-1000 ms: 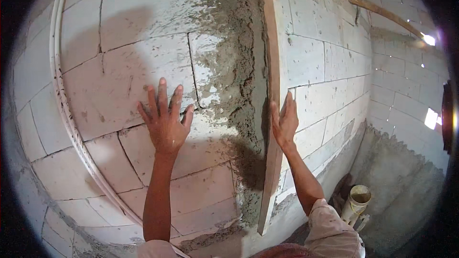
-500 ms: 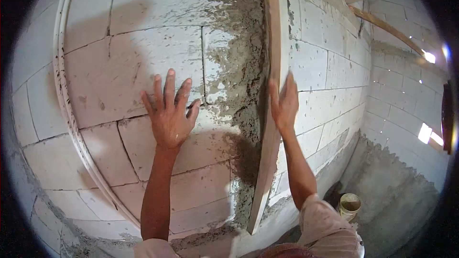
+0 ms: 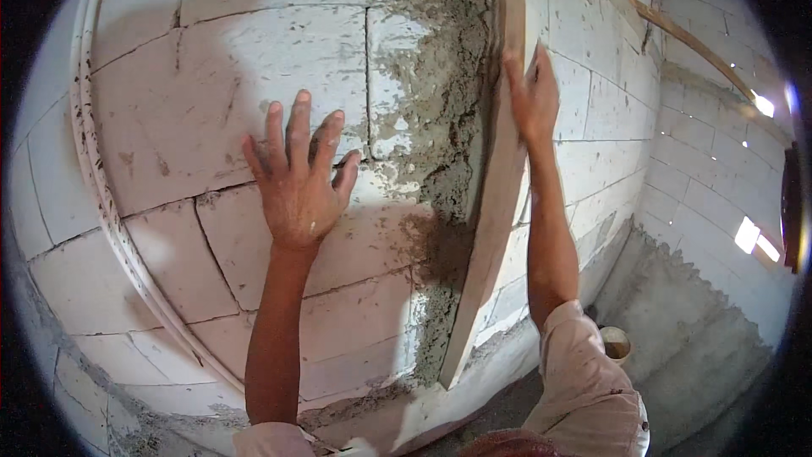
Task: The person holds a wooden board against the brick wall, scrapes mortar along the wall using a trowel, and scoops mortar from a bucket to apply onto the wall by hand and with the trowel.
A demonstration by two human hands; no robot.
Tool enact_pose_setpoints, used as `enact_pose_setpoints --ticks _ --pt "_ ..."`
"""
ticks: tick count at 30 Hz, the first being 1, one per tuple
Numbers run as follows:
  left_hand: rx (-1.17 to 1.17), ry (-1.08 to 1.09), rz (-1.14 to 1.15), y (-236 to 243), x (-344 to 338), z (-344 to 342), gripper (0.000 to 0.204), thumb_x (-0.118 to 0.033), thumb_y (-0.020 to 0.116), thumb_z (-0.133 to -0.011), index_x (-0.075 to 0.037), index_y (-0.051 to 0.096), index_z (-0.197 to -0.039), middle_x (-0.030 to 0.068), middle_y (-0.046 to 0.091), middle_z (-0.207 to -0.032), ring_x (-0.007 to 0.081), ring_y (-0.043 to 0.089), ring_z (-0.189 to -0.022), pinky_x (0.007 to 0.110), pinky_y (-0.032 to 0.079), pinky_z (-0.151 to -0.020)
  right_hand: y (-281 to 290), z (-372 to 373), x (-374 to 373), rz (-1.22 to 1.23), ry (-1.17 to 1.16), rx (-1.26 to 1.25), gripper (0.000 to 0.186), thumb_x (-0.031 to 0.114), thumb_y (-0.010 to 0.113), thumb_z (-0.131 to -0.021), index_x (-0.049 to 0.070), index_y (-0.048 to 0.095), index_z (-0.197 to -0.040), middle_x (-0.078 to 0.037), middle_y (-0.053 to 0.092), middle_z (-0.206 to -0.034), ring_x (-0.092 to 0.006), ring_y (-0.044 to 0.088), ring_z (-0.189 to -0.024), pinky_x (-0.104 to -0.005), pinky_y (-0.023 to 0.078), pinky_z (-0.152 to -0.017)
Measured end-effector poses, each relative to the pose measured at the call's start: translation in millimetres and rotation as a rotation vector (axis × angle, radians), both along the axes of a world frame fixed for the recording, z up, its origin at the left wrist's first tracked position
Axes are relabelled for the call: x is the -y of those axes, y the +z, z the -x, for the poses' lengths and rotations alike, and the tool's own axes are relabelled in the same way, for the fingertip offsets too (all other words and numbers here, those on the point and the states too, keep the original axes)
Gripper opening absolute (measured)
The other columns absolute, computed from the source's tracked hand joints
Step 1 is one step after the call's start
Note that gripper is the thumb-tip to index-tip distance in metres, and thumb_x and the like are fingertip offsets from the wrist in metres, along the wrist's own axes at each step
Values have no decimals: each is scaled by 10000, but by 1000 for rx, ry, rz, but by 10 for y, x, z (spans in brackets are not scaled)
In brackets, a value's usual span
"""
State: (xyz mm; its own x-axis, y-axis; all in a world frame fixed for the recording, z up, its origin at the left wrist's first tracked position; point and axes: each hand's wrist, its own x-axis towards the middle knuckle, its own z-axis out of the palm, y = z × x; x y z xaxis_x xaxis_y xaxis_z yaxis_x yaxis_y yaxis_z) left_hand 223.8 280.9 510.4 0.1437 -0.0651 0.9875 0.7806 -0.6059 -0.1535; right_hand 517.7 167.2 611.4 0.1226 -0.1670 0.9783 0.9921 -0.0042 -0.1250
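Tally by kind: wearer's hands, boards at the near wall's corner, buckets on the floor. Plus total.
Hands: 2 (left hand, right hand)
Wooden board: 1
Bucket: 1
Total: 4

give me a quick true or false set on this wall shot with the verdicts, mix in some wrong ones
1. The left hand is spread open at the block wall. True.
2. The right hand is at the bucket. False: it is at the wooden board.
3. Grey mortar shows on the wall just left of the board. True.
4. The white pipe runs right of the board. False: it runs left of both hands.
5. The right hand is higher in the picture than the left. True.
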Motion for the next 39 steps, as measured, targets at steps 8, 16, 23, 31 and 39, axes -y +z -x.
enact_pose_setpoints --ticks 8,16,23,31,39 --pt "8 -5 -56 -3 -71 54 539 -409 691 -820 -245 541 -1311 50 332 -1505 335 272 -1381 639 223 -1065 -2842 502 31 267 13 -322 603 273 602 -929 -104 382 -1346 -301 470 -1325 -434 451 -1245 -421 364 -1036" --pt "-11 -19 -10 -38 -53 44 511 -401 685 -825 -245 560 -1295 50 318 -1512 326 241 -1395 627 188 -1084 -2057 160 101 91 -63 -214 565 287 609 -926 -42 414 -1343 -252 537 -1205 -394 559 -1059 -419 448 -905" --pt "1 -27 3 -16 -6 32 501 -398 681 -823 -239 571 -1285 46 326 -1508 325 246 -1394 637 180 -1085 105 -190 17 24 -83 -57 643 459 561 -922 -12 448 -1345 -244 539 -1277 -375 523 -1191 -410 418 -990" --pt "12 2 -42 -52 -141 121 521 -423 693 -815 -269 553 -1293 20 345 -1493 307 274 -1380 621 229 -1079 -1494 624 -105 77 3 -160 600 326 608 -919 -53 410 -1340 -283 502 -1278 -421 523 -1159 -440 427 -969" --pt "-9 -20 -36 -9 -68 -60 524 -403 716 -806 -258 557 -1284 39 338 -1493 339 279 -1377 628 220 -1080 -2383 -149 147 73 -64 -318 601 322 612 -924 -85 421 -1323 -281 508 -1276 -412 515 -1178 -436 416 -994"
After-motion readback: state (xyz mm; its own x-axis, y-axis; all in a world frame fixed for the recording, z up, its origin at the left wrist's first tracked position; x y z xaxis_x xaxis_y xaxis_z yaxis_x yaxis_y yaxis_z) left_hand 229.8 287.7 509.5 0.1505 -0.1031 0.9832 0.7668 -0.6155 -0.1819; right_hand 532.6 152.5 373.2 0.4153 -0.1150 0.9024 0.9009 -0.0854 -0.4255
